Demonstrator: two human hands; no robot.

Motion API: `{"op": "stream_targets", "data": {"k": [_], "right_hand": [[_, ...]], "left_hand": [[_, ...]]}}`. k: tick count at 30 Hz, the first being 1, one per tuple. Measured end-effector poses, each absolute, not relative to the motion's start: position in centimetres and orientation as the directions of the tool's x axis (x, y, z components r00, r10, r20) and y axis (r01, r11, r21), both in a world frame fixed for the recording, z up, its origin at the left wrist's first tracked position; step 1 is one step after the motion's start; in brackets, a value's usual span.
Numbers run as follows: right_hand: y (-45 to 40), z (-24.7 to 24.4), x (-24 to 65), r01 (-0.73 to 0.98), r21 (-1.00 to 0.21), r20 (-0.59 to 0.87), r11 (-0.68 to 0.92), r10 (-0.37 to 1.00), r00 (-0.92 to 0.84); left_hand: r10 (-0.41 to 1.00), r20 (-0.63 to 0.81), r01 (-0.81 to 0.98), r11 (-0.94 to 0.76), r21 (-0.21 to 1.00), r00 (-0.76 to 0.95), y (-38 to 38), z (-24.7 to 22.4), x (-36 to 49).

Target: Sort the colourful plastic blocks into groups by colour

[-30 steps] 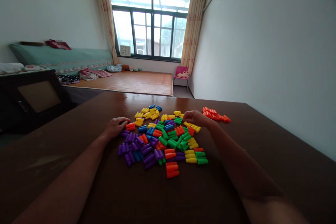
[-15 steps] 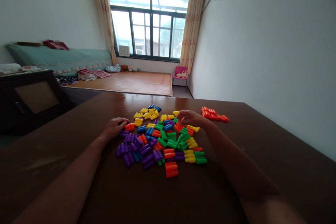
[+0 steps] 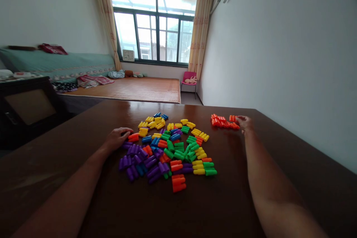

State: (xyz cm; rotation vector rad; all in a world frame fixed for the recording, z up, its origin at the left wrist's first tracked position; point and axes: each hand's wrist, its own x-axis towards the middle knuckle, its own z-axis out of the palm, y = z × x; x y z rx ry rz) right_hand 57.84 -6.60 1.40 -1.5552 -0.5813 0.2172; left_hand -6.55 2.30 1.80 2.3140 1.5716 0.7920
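My right hand [image 3: 245, 122] is at the right of the table, its fingers pinching an orange plastic building block [image 3: 232, 118]. That block is beside a small group of orange blocks [image 3: 220, 121]. My left hand [image 3: 117, 138] rests on the table at the left edge of a mixed pile, fingers loosely stretched. Its fingertips are close to another orange block [image 3: 133, 137]; whether they touch it I cannot tell. Purple blocks [image 3: 136, 150], green blocks [image 3: 178, 153], yellow blocks [image 3: 156, 122] and a few blue blocks [image 3: 146, 139] make up the pile.
The brown table [image 3: 223, 208] has a glossy top. Nearest me lies a lone orange block [image 3: 179, 183]. Beyond the table are a bed with a mat [image 3: 145, 87], a pink chair [image 3: 189, 78] and a window. A dark cabinet [image 3: 28, 100] stands at the left.
My right hand has moved right from the pile to the orange group, with an orange block in its fingers. The left hand stays by the pile. The view has shifted slightly.
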Motion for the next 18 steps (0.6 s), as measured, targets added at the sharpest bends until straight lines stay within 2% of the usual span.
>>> {"op": "stream_targets", "data": {"k": [5, 8, 12, 18], "right_hand": [[-6.2, 0.8, 58.2, 0.292, -0.956, 0.260, -0.003, 0.445, 0.857], [-5.4, 1.0, 58.3, 0.373, -0.922, 0.295, -0.099, 0.443, 0.847], [-3.6, 2.0, 58.2, 0.487, -0.834, 0.307, -0.259, 0.516, 0.800], [-2.9, 3.6, 57.9, 0.578, -0.744, 0.271, -0.335, 0.640, 0.719]], "left_hand": [[0.903, 0.322, 0.771, -0.416, 0.482, 0.286, 2.3, 1.8, -6.6], [0.898, 0.334, 0.764, -0.424, 0.487, 0.286, 2.5, 1.5, -6.7], [0.898, 0.338, 0.757, -0.425, 0.496, 0.282, 2.6, 1.2, -6.9], [0.894, 0.336, 0.752, -0.435, 0.496, 0.296, 2.5, 1.2, -7.0]]}}
